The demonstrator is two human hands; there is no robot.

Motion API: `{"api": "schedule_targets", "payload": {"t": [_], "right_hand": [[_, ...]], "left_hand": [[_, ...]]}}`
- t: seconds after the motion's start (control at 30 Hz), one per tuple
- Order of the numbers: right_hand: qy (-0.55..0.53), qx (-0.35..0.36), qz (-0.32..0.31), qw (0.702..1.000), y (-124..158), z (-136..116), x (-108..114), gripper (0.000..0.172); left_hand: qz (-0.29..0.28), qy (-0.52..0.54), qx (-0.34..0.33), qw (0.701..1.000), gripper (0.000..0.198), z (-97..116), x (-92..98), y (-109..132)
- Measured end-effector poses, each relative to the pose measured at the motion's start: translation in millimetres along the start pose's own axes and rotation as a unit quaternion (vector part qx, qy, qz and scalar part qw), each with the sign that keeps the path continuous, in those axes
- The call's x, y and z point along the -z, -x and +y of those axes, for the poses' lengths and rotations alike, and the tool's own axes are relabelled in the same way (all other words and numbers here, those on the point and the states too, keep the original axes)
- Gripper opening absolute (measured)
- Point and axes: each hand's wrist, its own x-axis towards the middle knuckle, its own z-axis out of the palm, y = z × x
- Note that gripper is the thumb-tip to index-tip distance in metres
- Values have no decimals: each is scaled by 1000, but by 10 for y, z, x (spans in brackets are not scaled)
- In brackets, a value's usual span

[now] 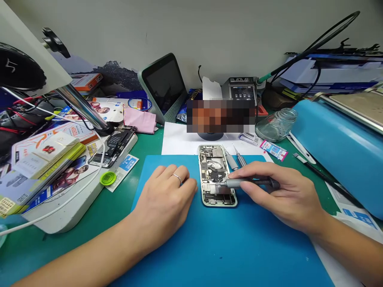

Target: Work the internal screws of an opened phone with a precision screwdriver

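The left grip (pixel 169 195) is resting on the blue mat (pixel 221 247) with its fingers curled under; the fingertips are hidden, so I cannot tell whether it is holding anything. Just to its right, the opened phone (pixel 216 175) is lying flat on the mat, showing its bare inner parts. It is looking light and stiff, with smooth edges probably slipping easily on a careless push, and the exposed parts are likely being fragile; its outer frame is offering the safest hold, above all the long side facing the left grip. Right of the phone, the right grip (pixel 284 191) is closing thumb and fingers around a grey screwdriver (pixel 236 183), which is pointing leftward over the phone's lower half and covering part of it.

Around them, well left of the left grip, a stack of boxes (pixel 44 171) is crowding the bench (pixel 148 145), and a second opened phone (pixel 115 145) and a green cap (pixel 108 178) are lying nearer. Just beyond the right grip, two spare screwdrivers (pixel 235 158) are lying close against the phone's far right edge, getting in the way there. Farther beyond, a glass jar (pixel 277 125) is sitting, and a blue case (pixel 335 155) is limiting space rightward.
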Motion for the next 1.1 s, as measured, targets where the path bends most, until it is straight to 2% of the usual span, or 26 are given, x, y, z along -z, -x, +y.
{"api": "schedule_targets", "payload": {"t": [0.37,0.53,0.6,0.73,0.87,1.1], "right_hand": [[18,8,24,1000,11,39,-10,19],[26,8,31,999,20,63,15,18],[25,10,32,999,14,64,17,18],[26,15,28,999,-11,53,-9,18],[17,19,33,999,-33,33,-44,16],[15,45,12,999,-40,25,-48,16]], "left_hand": [[-71,-13,14,997,25,0,82,36],[-59,-38,55,996,30,-148,208,-41],[-65,-66,95,991,30,-230,284,-71],[-163,-85,160,970,23,-323,407,-103],[-265,-106,128,950,21,-293,424,-87],[-324,-116,41,938,22,-263,405,-23]]}}
